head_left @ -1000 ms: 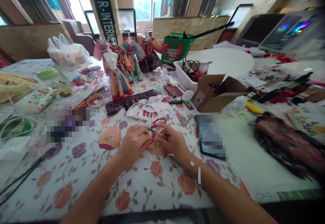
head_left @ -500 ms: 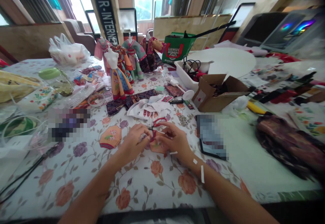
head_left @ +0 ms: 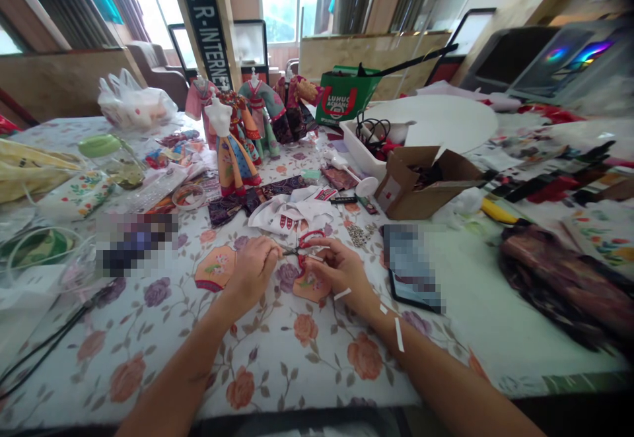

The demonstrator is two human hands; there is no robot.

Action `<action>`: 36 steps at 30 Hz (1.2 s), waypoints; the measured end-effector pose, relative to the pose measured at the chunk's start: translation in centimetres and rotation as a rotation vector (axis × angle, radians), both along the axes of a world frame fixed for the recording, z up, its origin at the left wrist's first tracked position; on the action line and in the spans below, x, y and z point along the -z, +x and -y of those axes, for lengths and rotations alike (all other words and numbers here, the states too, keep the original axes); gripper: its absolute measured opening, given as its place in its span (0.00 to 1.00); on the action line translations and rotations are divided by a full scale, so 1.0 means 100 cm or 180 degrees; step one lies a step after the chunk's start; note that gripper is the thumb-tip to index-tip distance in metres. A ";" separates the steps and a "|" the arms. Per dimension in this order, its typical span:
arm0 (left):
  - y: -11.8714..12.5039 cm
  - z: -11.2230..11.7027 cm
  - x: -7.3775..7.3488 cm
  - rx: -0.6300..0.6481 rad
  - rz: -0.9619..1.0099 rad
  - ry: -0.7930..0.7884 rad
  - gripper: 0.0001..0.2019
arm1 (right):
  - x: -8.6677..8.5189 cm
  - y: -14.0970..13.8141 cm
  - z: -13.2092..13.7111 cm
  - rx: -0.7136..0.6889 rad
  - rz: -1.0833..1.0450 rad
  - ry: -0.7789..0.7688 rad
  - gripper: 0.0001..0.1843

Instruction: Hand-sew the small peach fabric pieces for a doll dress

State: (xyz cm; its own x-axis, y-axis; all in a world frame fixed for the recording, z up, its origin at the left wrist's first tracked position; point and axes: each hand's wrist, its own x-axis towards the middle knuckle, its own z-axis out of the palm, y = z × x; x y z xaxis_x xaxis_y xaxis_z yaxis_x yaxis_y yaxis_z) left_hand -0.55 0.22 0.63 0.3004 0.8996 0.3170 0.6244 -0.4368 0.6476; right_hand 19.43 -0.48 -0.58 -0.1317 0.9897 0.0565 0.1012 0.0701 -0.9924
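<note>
My left hand (head_left: 251, 269) is curled, its fingertips pinched on something too small to name, just left of the red-handled scissors (head_left: 303, 241). My right hand (head_left: 341, 272) is closed over a small orange embroidered fabric piece (head_left: 310, 286) that lies on the floral tablecloth (head_left: 277, 358), its fingers near the scissors' handles. A second orange hexagonal fabric piece (head_left: 214, 268) lies to the left of my left hand. White strips stick to my right wrist.
A dark tablet (head_left: 410, 267) lies right of my hands. Behind are white printed cloth (head_left: 292, 212), dolls in dresses (head_left: 232, 140), an open cardboard box (head_left: 421, 183), a white tray (head_left: 364, 150), a green bag (head_left: 344, 97) and dark fabric (head_left: 564, 278) at the right.
My hands have drawn apart: the left hand moved left off the orange piece, which now shows more under the right hand. A white strip has appeared by my right hand.
</note>
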 end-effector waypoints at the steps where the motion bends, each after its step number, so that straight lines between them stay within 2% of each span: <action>1: 0.000 0.000 0.001 -0.0053 -0.0123 0.0086 0.13 | 0.000 0.000 0.000 0.0007 0.0014 -0.0005 0.21; 4: -0.003 -0.001 0.003 -0.0160 -0.0342 0.0253 0.12 | -0.002 0.000 0.001 -0.0002 0.0008 -0.0064 0.21; 10: -0.010 -0.004 0.001 -0.0220 -0.0348 0.0293 0.11 | -0.002 0.000 0.002 -0.0045 -0.0192 -0.0144 0.22; 14: -0.006 -0.001 -0.005 -0.0476 -0.0607 0.0482 0.15 | -0.001 0.001 0.001 -0.0093 -0.0391 -0.0220 0.22; 16: -0.004 0.001 -0.005 -0.0408 -0.0789 0.0545 0.16 | -0.001 0.001 0.001 -0.0105 -0.0510 -0.0269 0.22; 20: -0.003 0.002 -0.002 -0.0237 -0.0729 0.0553 0.07 | -0.004 0.002 0.000 -0.0145 -0.0732 -0.0443 0.24; 22: -0.004 0.002 -0.001 -0.0288 -0.0476 0.0341 0.15 | -0.006 0.002 -0.001 -0.0167 -0.0863 -0.0540 0.24; 24: -0.004 0.002 -0.001 -0.0358 -0.0259 0.0103 0.10 | -0.008 0.002 0.000 -0.0208 -0.0987 -0.0615 0.24; 26: -0.002 0.003 -0.004 -0.0327 0.0023 0.0005 0.12 | -0.010 0.001 0.001 -0.0274 -0.1050 -0.0639 0.24; 28: 0.001 0.004 -0.006 -0.0126 0.0513 -0.0172 0.12 | -0.011 0.001 0.002 -0.0349 -0.1049 -0.0633 0.23; 32: 0.007 0.008 -0.007 0.0389 0.1470 -0.1215 0.11 | -0.009 -0.001 0.005 -0.0514 -0.1082 -0.0712 0.24; 36: 0.011 0.014 -0.010 0.0555 0.1958 -0.2001 0.09 | -0.005 -0.002 0.006 -0.0711 -0.1123 -0.0719 0.23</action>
State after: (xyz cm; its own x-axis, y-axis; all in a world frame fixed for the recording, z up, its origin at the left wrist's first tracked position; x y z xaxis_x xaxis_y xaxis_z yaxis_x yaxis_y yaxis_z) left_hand 0.57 -1.15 1.59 0.3886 0.9188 -0.0688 0.0459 0.0553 0.9974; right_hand 19.25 -1.11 -0.07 -0.3542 0.9320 -0.0773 -0.2378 -0.1697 -0.9564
